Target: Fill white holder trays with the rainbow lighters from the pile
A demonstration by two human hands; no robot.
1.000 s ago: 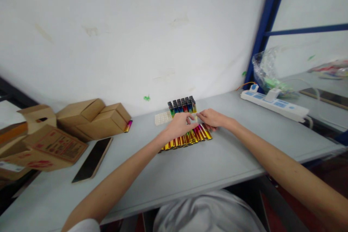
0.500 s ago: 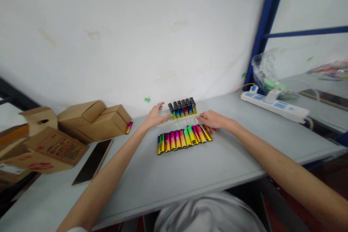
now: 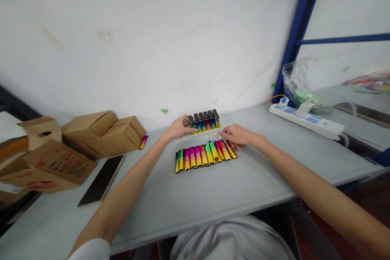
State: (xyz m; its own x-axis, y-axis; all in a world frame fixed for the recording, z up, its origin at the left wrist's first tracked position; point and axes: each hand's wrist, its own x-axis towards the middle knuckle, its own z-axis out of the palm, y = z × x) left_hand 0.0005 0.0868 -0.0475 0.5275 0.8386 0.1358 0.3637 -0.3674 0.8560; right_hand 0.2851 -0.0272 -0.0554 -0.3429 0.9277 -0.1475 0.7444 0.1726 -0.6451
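Note:
Several lighters point(image 3: 208, 122) with black tops and shiny rainbow bodies stand upright in rows in a whitish tray point(image 3: 210, 134). My left hand point(image 3: 179, 127) is at the left end of these rows, its fingers curled round the outermost lighters and its thumb in front. At the tray's front right corner, my right hand point(image 3: 237, 134) pinches the edge between thumb and forefinger, with the other fingers folded under. In front of the tray, a row of lighters point(image 3: 202, 156) in pink, green and gold lies flat, side by side, on the grey table point(image 3: 195, 193).
Brown cardboard boxes point(image 3: 105, 136) and an open printed carton point(image 3: 57, 162) stand at the left. A dark flat panel point(image 3: 102, 180) lies beside them, and a lone lighter point(image 3: 143, 142) by the boxes. A white power strip point(image 3: 306, 120) and clear plastic bag point(image 3: 300, 81) are at the right.
My left hand has moved right, and its spread fingers have closed round the leftmost upright lighters. My right hand keeps its pinch on the tray's corner.

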